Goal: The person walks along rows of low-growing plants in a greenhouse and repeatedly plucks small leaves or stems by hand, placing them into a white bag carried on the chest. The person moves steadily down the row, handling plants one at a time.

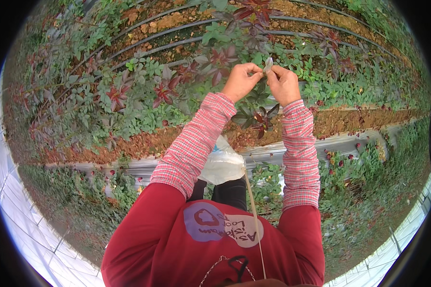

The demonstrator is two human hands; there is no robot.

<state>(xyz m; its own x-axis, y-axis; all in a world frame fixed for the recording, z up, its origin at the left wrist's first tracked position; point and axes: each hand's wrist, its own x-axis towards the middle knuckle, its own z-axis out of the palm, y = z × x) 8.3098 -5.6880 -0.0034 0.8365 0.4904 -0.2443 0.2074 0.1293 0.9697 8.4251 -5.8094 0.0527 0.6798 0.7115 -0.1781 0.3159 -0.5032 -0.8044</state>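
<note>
Both hands are raised over the leafy bushes at the upper middle, close together with the fingertips almost meeting. My right hand [283, 85] pinches a small translucent whitish piece [268, 63], which looks like thin plastic and sticks up past the fingers. To its left, my left hand [242, 82] is closed, thumb against forefinger; what lies in that pinch, if anything, is too small to make out. A plant with dark red and green leaves [262, 122] stands just below the hands. Reddish young leaves [221, 58] rise beside my left hand.
A whitish plastic bag [222, 166] hangs at my waist, with a pale cord [254, 205] running up from it. Dark hoses [177, 31] lie along the soil beyond. Silvery plastic sheeting [268, 152] edges a bare soil strip [349, 119]. Dark red blooms [350, 157] dot the nearer bushes.
</note>
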